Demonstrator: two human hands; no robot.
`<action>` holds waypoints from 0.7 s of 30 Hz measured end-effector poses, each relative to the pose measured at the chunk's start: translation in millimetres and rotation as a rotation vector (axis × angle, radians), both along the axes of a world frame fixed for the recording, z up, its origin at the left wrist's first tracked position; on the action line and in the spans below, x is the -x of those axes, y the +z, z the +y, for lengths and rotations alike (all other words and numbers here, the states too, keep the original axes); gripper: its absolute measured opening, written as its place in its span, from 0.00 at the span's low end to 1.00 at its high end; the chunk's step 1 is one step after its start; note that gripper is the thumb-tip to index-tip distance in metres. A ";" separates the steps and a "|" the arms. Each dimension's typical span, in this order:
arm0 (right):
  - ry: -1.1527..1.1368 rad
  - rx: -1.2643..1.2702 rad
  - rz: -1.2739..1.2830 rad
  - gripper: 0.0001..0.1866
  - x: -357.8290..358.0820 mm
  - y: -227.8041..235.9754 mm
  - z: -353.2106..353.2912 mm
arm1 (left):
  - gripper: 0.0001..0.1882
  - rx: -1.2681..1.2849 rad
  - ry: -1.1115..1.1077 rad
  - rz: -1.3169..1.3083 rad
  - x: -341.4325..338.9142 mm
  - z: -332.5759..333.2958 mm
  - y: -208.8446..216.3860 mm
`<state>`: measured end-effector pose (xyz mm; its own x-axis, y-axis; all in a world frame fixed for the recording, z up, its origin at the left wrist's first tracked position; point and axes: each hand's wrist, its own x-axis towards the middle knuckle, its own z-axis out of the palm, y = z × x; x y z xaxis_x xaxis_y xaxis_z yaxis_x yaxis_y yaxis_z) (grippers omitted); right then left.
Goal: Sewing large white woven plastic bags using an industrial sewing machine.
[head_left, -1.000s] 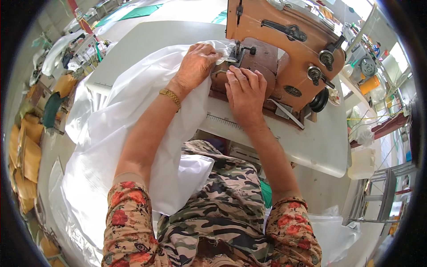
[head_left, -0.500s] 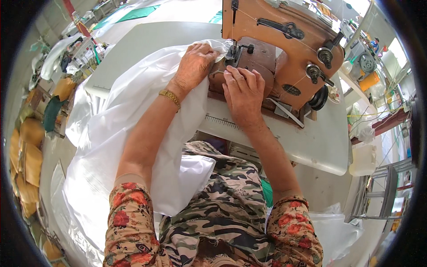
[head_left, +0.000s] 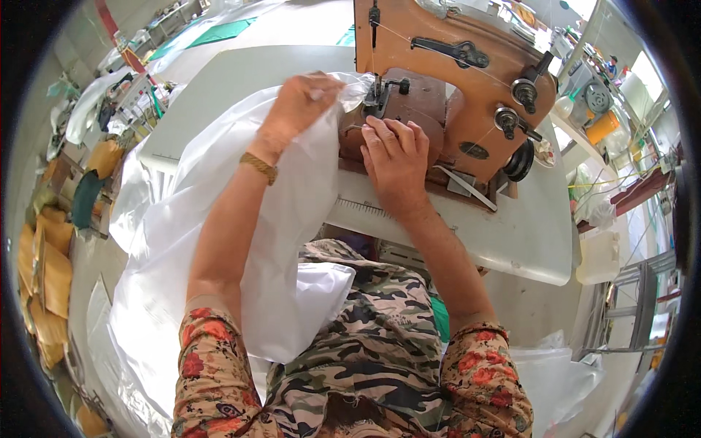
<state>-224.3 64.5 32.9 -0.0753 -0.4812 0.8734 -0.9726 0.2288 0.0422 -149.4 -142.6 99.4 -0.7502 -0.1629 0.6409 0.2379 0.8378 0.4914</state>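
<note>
A brown sewing machine (head_left: 467, 69) stands on a pale table, its needle and presser foot (head_left: 376, 95) at the arm's left end. Large white fabric (head_left: 219, 160) drapes over the table's left side and hangs down across my lap, its gathered upper edge reaching the presser foot. Left of the needle, my left hand (head_left: 301, 106) grips that edge with curled fingers, somewhat blurred. Just in front of the presser foot, my right hand (head_left: 398, 157) rests on the machine's brown bed, fingers stretched out and holding nothing.
The table (head_left: 248, 69) has a ruler strip (head_left: 365, 206) along its near side. To the right are a translucent plastic jug (head_left: 599, 258) and a metal frame (head_left: 642, 310). Tan bundles (head_left: 51, 281) are stacked at far left. More white material (head_left: 555, 379) lies at lower right.
My left hand has moved left, away from the needle, drawing the fabric's edge with it. My right hand stays at nearly the same place on the machine bed. The view has shifted slightly.
</note>
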 end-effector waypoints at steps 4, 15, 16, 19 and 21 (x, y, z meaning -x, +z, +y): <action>-0.007 -0.005 -0.009 0.18 0.9 1.1 2.2 | 0.11 0.114 0.341 -0.017 -10.1 -34.2 25.2; -0.016 -0.019 -0.003 0.19 -0.1 5.4 3.9 | 0.25 0.013 0.499 -0.289 -30.1 -79.6 -62.1; -0.008 -0.021 -0.005 0.19 1.4 5.9 6.1 | 0.25 0.045 0.519 -0.269 -27.9 -78.0 -67.9; 0.061 -0.028 -0.009 0.17 -3.4 44.6 16.5 | 0.25 -0.067 0.498 -0.264 -27.2 -73.3 -73.2; 0.105 0.041 0.081 0.13 -14.3 97.6 27.4 | 0.26 -0.157 0.469 -0.218 -32.8 -67.8 -78.7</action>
